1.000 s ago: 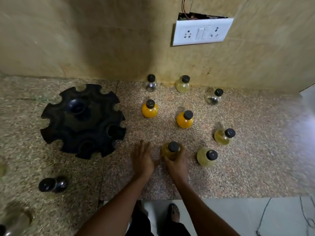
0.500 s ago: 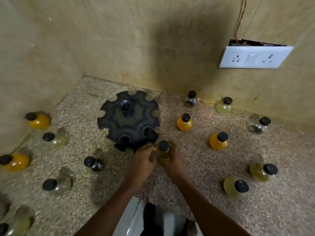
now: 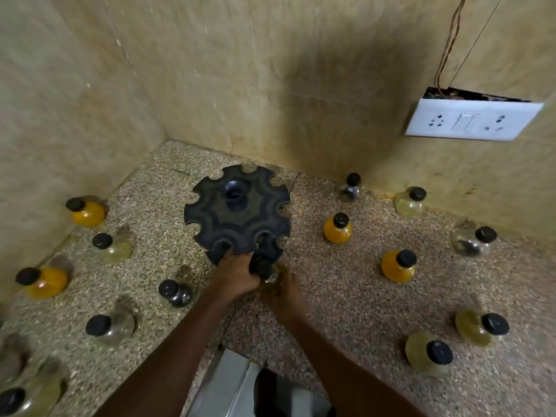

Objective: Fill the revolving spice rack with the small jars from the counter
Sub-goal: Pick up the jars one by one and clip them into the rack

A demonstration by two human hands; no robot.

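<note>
Both hands (image 3: 240, 276) gripping tilted jar (image 3: 270, 273), cap toward rack (image 3: 237, 210)

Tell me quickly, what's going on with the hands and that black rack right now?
Left hand grips rack rim. Right hand holds yellow jar at the near slot, not yet seated. All top slots empty. Nothing blocking.

A black notched spice rack (image 3: 237, 213) stands at frame centre. A black-capped jar of pale yellow contents (image 3: 267, 270) sits at its lower edge. Similar small jars, some orange (image 3: 337, 230), surround it.
</note>
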